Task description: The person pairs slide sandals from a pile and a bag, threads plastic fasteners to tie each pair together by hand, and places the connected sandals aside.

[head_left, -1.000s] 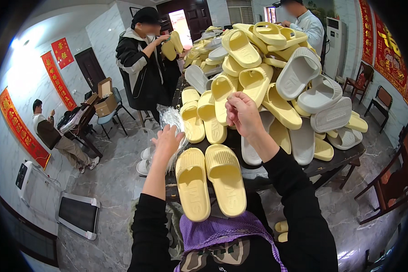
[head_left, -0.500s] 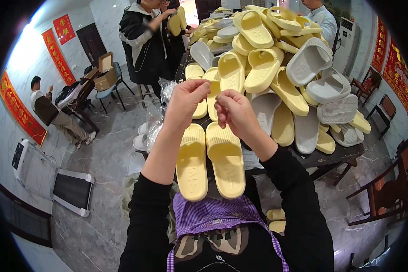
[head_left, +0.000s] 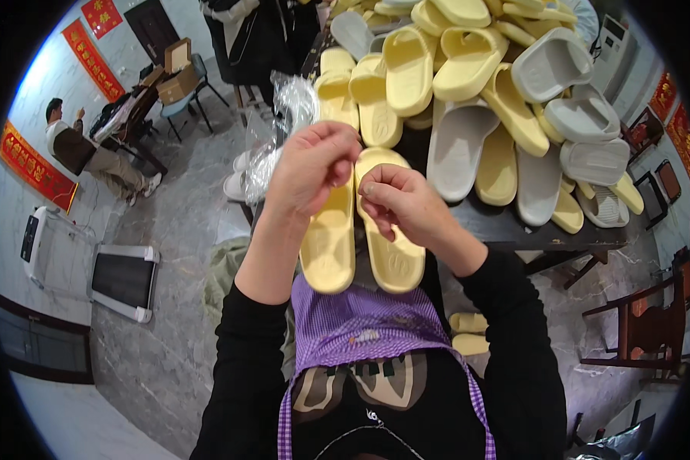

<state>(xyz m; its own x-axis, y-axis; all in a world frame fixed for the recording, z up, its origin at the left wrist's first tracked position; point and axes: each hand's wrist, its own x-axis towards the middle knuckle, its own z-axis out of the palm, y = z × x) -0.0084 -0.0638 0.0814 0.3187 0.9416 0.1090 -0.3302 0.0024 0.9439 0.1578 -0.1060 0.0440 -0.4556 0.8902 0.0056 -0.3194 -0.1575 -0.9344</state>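
A pair of yellow slide slippers lies side by side at the near table edge, soles down: the left slipper (head_left: pixel 330 253) and the right slipper (head_left: pixel 395 257). Above their strap ends, my left hand (head_left: pixel 312 169) has thumb and fingers pressed together. Close beside it, my right hand (head_left: pixel 406 201) is closed too, thumb against the curled forefinger. Anything between the fingertips is too small to make out. My hands partly hide the slippers' upper halves. Just beyond stands another yellow pair, including one yellow slipper (head_left: pixel 376 115).
A heap of yellow and grey slippers, with a grey slipper (head_left: pixel 461 153) near its front, covers the dark table (head_left: pixel 506 230). Clear plastic bags (head_left: pixel 291 107) lie at its left edge. People stand beyond; a treadmill (head_left: pixel 123 280) is left, a wooden chair (head_left: pixel 640 322) right.
My view has tilted lower. Both hands have come nearer the slippers, now over their straps, with the fingers still closed. The near pair lies as before.
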